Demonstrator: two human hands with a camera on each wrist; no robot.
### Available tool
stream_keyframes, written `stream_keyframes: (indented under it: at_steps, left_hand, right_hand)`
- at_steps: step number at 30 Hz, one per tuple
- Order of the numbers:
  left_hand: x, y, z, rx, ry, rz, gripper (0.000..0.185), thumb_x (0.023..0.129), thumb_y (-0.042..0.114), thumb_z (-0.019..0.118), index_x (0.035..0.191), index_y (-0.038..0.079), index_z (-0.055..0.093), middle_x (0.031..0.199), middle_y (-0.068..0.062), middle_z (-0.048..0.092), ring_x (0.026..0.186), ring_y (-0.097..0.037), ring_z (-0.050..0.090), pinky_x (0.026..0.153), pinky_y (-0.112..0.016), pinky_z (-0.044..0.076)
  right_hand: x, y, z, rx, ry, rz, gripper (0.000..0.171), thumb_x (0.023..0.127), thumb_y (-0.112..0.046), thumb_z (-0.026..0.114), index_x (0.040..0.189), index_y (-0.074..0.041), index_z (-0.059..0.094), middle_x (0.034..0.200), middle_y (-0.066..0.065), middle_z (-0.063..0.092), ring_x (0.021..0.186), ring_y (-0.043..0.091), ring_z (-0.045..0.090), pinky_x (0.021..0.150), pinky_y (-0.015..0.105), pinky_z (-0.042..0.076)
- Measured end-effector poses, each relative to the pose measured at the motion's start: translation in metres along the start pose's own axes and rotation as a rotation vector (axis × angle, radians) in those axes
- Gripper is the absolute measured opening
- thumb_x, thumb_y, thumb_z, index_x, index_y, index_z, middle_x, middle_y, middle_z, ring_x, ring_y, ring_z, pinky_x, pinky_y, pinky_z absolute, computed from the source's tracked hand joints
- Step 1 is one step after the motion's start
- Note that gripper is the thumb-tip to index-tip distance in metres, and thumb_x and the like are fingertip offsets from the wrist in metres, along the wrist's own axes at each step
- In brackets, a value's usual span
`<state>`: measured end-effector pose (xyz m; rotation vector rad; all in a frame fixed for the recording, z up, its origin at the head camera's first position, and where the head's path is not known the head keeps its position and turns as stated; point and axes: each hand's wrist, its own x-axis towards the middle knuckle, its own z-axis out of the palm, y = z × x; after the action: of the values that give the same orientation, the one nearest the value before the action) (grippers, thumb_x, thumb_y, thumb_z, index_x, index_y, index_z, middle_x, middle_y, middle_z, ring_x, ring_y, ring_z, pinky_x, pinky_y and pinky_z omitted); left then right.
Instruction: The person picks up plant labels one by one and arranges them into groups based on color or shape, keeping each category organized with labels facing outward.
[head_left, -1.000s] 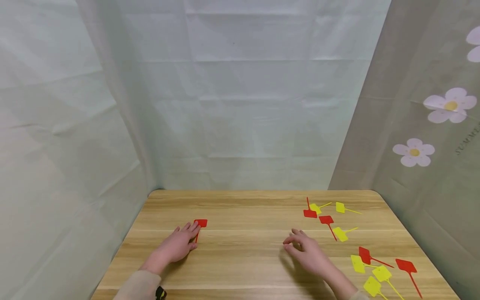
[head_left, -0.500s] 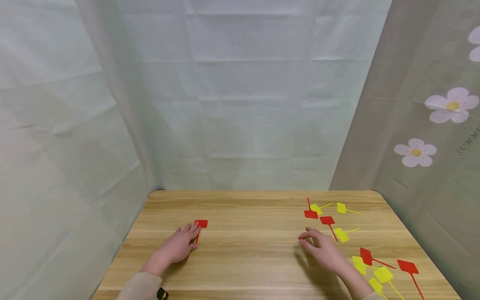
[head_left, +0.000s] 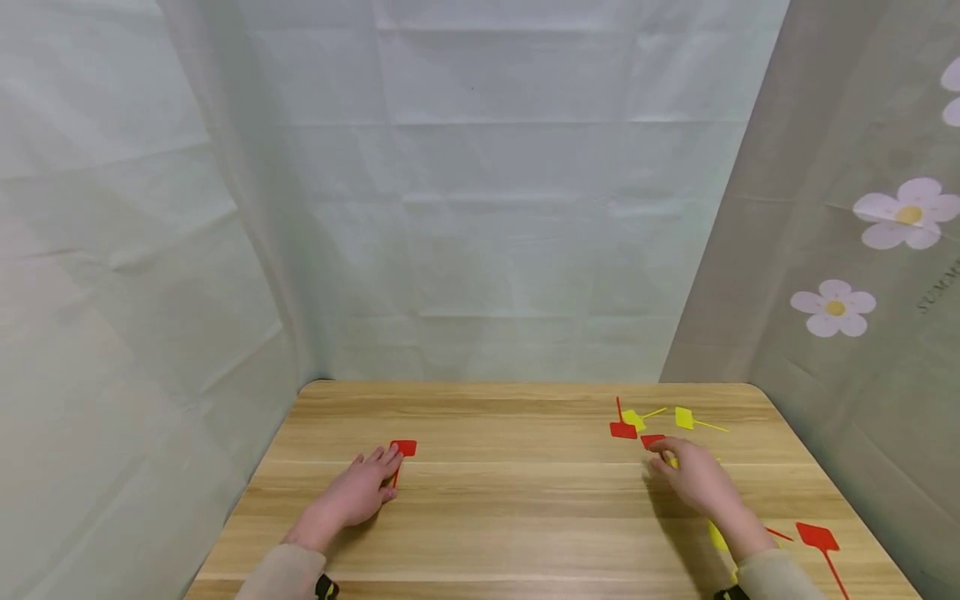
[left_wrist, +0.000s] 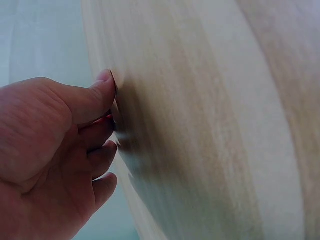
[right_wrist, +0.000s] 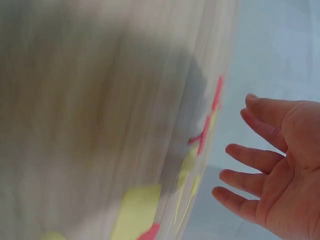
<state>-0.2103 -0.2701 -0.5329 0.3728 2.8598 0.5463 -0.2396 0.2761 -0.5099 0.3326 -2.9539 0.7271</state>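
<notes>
My left hand [head_left: 354, 493] rests its fingertips on a red tag with a thin tail [head_left: 406, 448], which lies flat on the table. The left wrist view shows the thumb and fingertips of this hand [left_wrist: 55, 135] right at the wood. Over the right side of the table is my right hand [head_left: 697, 479], fingers spread and nothing held. Its fingertips overlap a second red tag [head_left: 651, 441] and a mostly hidden yellow tag [head_left: 673, 462] in the head view. In the right wrist view the fingers stand apart, above the table.
Beyond the right hand lie another red tag [head_left: 623, 430] and two yellow tags, one [head_left: 633, 420] against it, the other [head_left: 684, 417] farther right. My right forearm covers several tags; a red one [head_left: 817, 537] lies beside it. Pale cloth [head_left: 487, 208] hangs behind the table [head_left: 517, 517].
My right hand has moved right and away from me, from the table's middle to above the red and yellow tags. The left hand has stayed on its red tag.
</notes>
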Motion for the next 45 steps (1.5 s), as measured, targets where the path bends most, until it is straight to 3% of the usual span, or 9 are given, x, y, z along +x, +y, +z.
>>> stream_keyframes:
  at_steps: [7,14,24,34,40,45]
  left_hand:
    - [-0.001,0.0,-0.002,0.006,0.002,-0.006,0.059,0.101,0.01,0.073,0.152,-0.009,0.052,0.166,-0.026,0.039,0.155,-0.049,0.031,0.124,-0.069,0.02]
    - [-0.001,0.003,-0.001,-0.007,0.0,0.004,0.058,0.101,0.01,0.073,0.152,-0.009,0.052,0.166,-0.026,0.04,0.155,-0.049,0.031,0.123,-0.071,0.02]
    - [-0.003,0.005,-0.004,-0.026,-0.002,0.007,0.058,0.101,0.009,0.072,0.152,-0.009,0.052,0.166,-0.026,0.038,0.155,-0.05,0.03,0.124,-0.071,0.019]
    - [-0.001,0.0,0.001,-0.027,-0.002,0.001,0.059,0.101,0.011,0.073,0.153,-0.008,0.052,0.167,-0.025,0.038,0.156,-0.049,0.03,0.123,-0.071,0.019]
    - [0.0,-0.002,0.003,-0.028,0.004,-0.001,0.059,0.101,0.011,0.073,0.153,-0.008,0.052,0.167,-0.025,0.038,0.156,-0.049,0.031,0.123,-0.071,0.019]
    - [0.0,-0.001,0.002,-0.031,0.001,-0.004,0.06,0.101,0.011,0.073,0.153,-0.008,0.052,0.167,-0.025,0.038,0.156,-0.048,0.03,0.123,-0.071,0.019]
  right_hand:
    - [0.027,0.018,-0.006,-0.129,-0.072,0.107,0.042,0.099,-0.022,0.075,0.129,0.007,0.07,0.126,0.03,0.069,0.117,0.053,0.063,0.093,0.066,0.054]
    - [0.039,0.019,-0.006,-0.187,-0.138,0.189,0.052,0.097,-0.028,0.08,0.135,0.006,0.067,0.131,0.034,0.066,0.119,0.055,0.062,0.086,0.068,0.055]
    - [0.05,0.024,-0.003,-0.256,-0.153,0.22,0.033,0.098,-0.012,0.077,0.129,-0.005,0.074,0.123,0.03,0.069,0.107,0.05,0.063,0.08,0.067,0.055]
    - [0.05,0.02,-0.005,-0.32,-0.161,0.236,0.025,0.097,-0.012,0.078,0.122,-0.009,0.081,0.116,0.026,0.074,0.105,0.049,0.063,0.079,0.066,0.054]
    - [0.052,0.021,-0.003,-0.37,-0.121,0.194,0.014,0.094,-0.009,0.078,0.105,-0.013,0.085,0.101,0.017,0.078,0.093,0.04,0.063,0.074,0.062,0.055]
    - [0.055,0.02,-0.001,-0.4,-0.11,0.172,0.01,0.091,-0.007,0.077,0.093,-0.013,0.084,0.096,0.017,0.077,0.094,0.042,0.061,0.082,0.068,0.052]
